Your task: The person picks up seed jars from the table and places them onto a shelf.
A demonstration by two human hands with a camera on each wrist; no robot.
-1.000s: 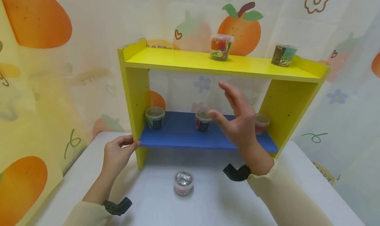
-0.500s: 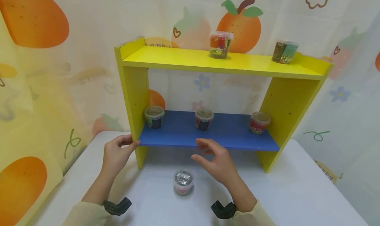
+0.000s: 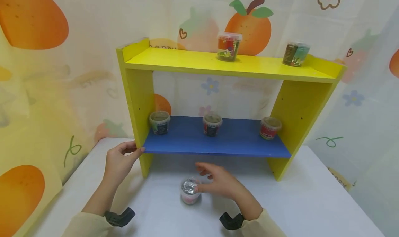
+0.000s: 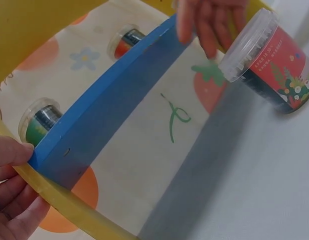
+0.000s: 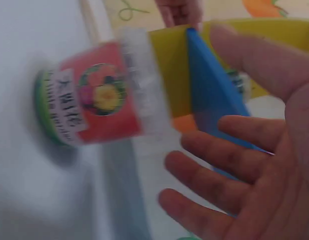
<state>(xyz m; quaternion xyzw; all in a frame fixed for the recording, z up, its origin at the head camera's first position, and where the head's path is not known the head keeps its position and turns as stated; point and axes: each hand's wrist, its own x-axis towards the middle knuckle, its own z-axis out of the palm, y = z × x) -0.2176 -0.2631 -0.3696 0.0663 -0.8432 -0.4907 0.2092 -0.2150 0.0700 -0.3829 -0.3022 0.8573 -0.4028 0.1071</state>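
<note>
A small plastic tub (image 3: pixel 188 197) with a clear lid and silvery top stands upright on the white table, in front of the shelf unit (image 3: pixel 199 65). Its red printed label shows in the right wrist view, where the tub (image 5: pixel 97 95) looks tilted because of the camera angle. My right hand (image 3: pixel 219 182) hovers at the tub's right side, fingers spread and relaxed, holding nothing; whether the thumb touches the lid I cannot tell. At the left, my left hand (image 3: pixel 120 161) grips the unit's yellow side panel, thumb at the blue board's (image 3: pixel 237 145) front corner and fingers around the outside.
Similar tubs stand on the blue board: one left (image 3: pixel 160 122), one mid (image 3: pixel 212 124), one right (image 3: pixel 270 128). On the yellow top board sit a red-labelled tub (image 3: pixel 229 47) and a dark green one (image 3: pixel 295 54). A fruit-printed curtain (image 3: pixel 78 91) hangs behind.
My right hand has come down and left, from in front of the blue board to beside the tub on the table. The left hand keeps its grip on the side panel.
</note>
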